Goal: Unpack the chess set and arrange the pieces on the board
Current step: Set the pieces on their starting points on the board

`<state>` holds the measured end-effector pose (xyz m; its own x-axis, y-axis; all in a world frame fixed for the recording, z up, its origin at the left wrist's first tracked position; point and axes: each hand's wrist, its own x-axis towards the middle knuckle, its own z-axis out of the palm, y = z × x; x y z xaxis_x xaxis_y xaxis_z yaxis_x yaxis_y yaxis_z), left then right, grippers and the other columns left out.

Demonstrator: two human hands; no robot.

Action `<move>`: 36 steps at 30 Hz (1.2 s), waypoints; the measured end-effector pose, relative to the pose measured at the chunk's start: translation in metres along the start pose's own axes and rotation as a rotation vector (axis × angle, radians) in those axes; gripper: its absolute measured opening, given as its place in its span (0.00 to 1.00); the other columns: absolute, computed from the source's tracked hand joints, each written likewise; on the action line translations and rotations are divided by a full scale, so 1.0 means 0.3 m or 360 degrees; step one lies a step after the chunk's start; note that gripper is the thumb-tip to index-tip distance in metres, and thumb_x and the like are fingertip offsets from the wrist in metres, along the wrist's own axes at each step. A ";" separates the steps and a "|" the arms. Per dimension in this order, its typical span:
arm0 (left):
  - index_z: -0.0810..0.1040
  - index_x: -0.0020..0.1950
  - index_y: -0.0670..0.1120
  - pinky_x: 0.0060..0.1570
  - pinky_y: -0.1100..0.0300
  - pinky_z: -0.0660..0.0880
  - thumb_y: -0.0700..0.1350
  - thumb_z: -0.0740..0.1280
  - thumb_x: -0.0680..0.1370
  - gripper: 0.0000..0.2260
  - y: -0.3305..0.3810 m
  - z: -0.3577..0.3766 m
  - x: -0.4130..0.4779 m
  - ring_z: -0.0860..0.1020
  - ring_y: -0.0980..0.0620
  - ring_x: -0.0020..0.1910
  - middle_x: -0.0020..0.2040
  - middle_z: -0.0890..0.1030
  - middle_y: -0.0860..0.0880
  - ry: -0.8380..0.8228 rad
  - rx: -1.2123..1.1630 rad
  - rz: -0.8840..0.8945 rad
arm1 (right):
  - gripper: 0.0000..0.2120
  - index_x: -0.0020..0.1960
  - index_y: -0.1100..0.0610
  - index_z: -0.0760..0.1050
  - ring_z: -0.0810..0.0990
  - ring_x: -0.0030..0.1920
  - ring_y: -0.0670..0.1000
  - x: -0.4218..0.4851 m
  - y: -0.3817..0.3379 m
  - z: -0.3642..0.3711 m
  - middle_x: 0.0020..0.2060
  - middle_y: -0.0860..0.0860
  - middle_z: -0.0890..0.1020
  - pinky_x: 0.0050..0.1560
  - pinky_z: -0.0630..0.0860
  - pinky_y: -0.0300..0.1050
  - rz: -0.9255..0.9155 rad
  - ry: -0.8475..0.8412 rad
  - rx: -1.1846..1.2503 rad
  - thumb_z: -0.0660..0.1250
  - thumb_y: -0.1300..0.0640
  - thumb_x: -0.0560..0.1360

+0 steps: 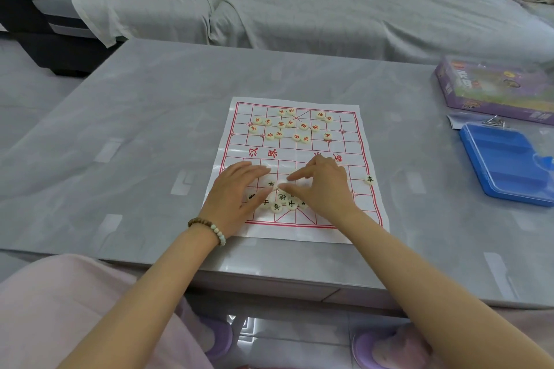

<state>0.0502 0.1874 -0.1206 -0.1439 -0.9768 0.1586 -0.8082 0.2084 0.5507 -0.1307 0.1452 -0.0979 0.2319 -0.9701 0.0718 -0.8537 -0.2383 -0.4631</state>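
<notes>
Looking down at the grey tabletop (135, 135), we see the paper board (295, 159) lying flat with our two hands over its near half. Our left hand (239, 189) lies released, fingers straight and together, resting across the black-lettered pieces (283, 202) heaped there, and it hides several of them. Our right hand (325, 186) reaches in from the other side with its forefinger and thumb stretched toward one pale disc in the heap; whether they already pinch it we cannot tell, since the tips blur against the pieces. How many discs lie beneath both palms we cannot count. A lone black piece (369, 179) sits apart at the board's right border. On the far half the red-lettered pieces (287, 126) lie scattered in a loose cluster, their characters too small to read. A beaded bracelet (209, 228) circles our left wrist. To the right a blue case (503, 165) lies open, cut off by the frame edge, and beyond it a purple box (491, 90), also cropped, its print blurred
</notes>
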 end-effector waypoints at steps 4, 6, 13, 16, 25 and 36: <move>0.69 0.68 0.54 0.68 0.61 0.53 0.67 0.49 0.71 0.31 -0.020 0.006 -0.028 0.59 0.57 0.70 0.68 0.69 0.56 -0.0007 0.0009 0.0016 | 0.16 0.52 0.45 0.80 0.71 0.56 0.49 0.008 -0.014 0.026 0.50 0.48 0.76 0.50 0.60 0.43 0.0086 -0.0033 -0.0084 0.68 0.38 0.69; 0.68 0.68 0.54 0.68 0.61 0.53 0.68 0.49 0.71 0.31 -0.022 0.009 -0.032 0.59 0.57 0.71 0.69 0.68 0.56 -0.0010 0.0011 0.0010 | 0.14 0.51 0.46 0.81 0.71 0.56 0.49 0.007 -0.017 0.031 0.50 0.48 0.76 0.51 0.60 0.43 0.0120 -0.0036 -0.0014 0.69 0.40 0.69; 0.69 0.68 0.53 0.70 0.55 0.57 0.67 0.50 0.71 0.31 -0.020 0.000 -0.028 0.61 0.54 0.70 0.68 0.70 0.54 0.0020 -0.0029 -0.0010 | 0.05 0.41 0.46 0.78 0.76 0.45 0.41 0.003 -0.024 0.036 0.39 0.41 0.80 0.55 0.67 0.46 0.0080 -0.0021 0.0360 0.73 0.49 0.68; 0.69 0.67 0.53 0.68 0.59 0.55 0.68 0.49 0.71 0.31 0.006 -0.006 -0.018 0.61 0.55 0.70 0.68 0.69 0.55 0.0025 -0.0030 0.0008 | 0.05 0.39 0.47 0.78 0.76 0.38 0.37 -0.002 -0.020 -0.002 0.35 0.39 0.80 0.47 0.72 0.37 0.0006 -0.0017 0.0653 0.74 0.53 0.69; 0.68 0.68 0.51 0.68 0.60 0.59 0.55 0.58 0.78 0.19 0.222 0.088 0.030 0.65 0.56 0.66 0.66 0.71 0.54 -0.0167 -0.0088 0.0234 | 0.02 0.39 0.49 0.82 0.78 0.38 0.42 -0.142 0.260 -0.278 0.37 0.43 0.84 0.39 0.72 0.29 0.0133 -0.0505 0.0600 0.74 0.55 0.68; 0.64 0.70 0.53 0.67 0.61 0.55 0.54 0.56 0.80 0.19 0.318 0.251 0.014 0.64 0.55 0.68 0.67 0.70 0.54 -0.0322 0.0181 0.0446 | 0.10 0.42 0.46 0.77 0.72 0.35 0.45 -0.274 0.398 -0.201 0.38 0.44 0.79 0.37 0.70 0.32 0.0204 -0.0072 0.0452 0.75 0.46 0.65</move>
<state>-0.0704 0.1996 -0.1291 -0.4697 -0.8749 0.1185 -0.7781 0.4736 0.4126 -0.2798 0.1938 -0.1059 0.1566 -0.9869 -0.0397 -0.7144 -0.0854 -0.6945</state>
